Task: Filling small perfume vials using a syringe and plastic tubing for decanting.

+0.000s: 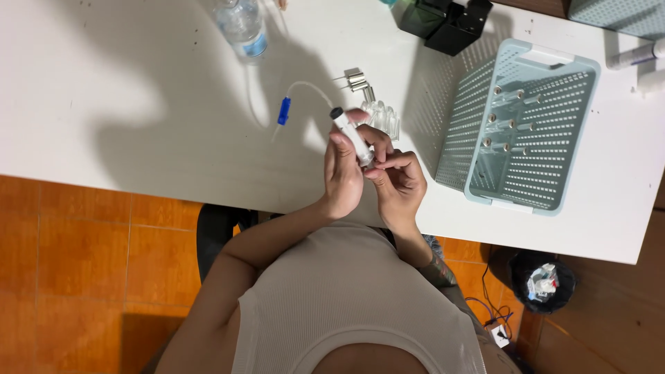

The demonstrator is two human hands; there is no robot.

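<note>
Now, white tube [351,137] between left hand [344,173] fingers, right hand [398,183] pinching

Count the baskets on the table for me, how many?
2: one pale blue basket right of the hands, holding small vials; another's corner at the top right edge, mostly cut off.

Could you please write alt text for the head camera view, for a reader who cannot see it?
Seen from above, a person's left hand holds a slim white tube with a dark cap while the right hand pinches its lower end, over a white table. A pale blue perforated basket with small vials, clear tubing and a plastic bottle lie nearby.
</note>
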